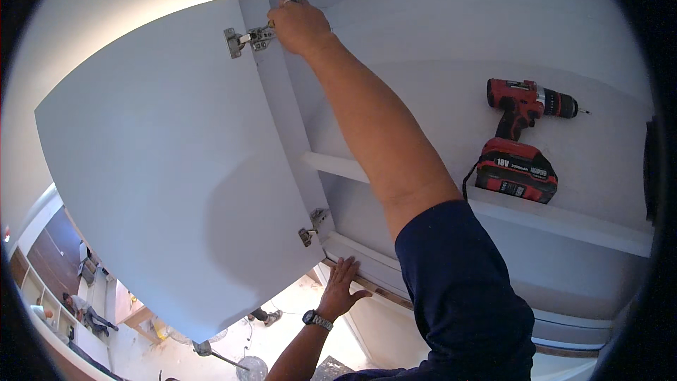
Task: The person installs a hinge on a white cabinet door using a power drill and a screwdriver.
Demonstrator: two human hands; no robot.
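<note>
A pale grey cabinet door [162, 155] hangs swung out on the left, joined to the cabinet side panel [282, 106] by two metal hinges. My right hand [302, 27] is closed at the upper hinge [257, 38], its fingers curled round something small that the hand mostly hides. Beside the lower corner of the door, my left hand [340, 288], with a metal watch on its wrist, is open and its fingertips touch the cabinet's bottom edge. The lower hinge [310, 228] sits just above that hand.
Inside the cabinet, to the right, a red and black cordless drill [518, 137] with a bit rests by a white shelf edge [564, 223]. Far below, a person [88, 314] is by some shelving at the left. A pedestal fan [204, 348] shows under the door.
</note>
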